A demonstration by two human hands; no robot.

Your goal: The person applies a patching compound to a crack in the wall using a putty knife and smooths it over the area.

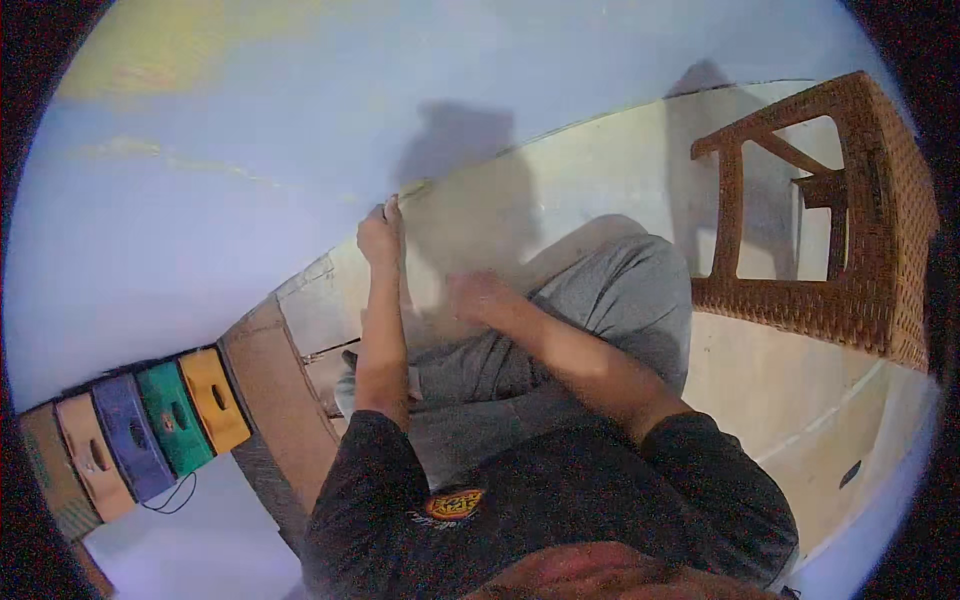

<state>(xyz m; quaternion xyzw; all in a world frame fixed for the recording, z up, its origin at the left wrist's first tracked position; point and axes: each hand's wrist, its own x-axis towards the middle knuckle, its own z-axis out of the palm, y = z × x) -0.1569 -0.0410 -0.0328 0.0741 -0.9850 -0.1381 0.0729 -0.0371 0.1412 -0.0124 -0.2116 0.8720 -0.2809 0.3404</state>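
Up goes the left hand [379, 236], fingertips at the yellowish patch [414, 187] on the seam of blue-white wall [270, 110] and pale floor [760, 390]; can't tell if they're clamped on anything. Right hand [482, 297], a blur above the grey trousers [625, 285], well apart from the left: its grip can't be told! Lettered red-and-yellow emblem [460, 503] on the black T-shirt [570, 490]. Coloured drawers [147, 468] edge the left; floor spreads rightward past the knee, below the brown woven-pattern stool [868, 180].
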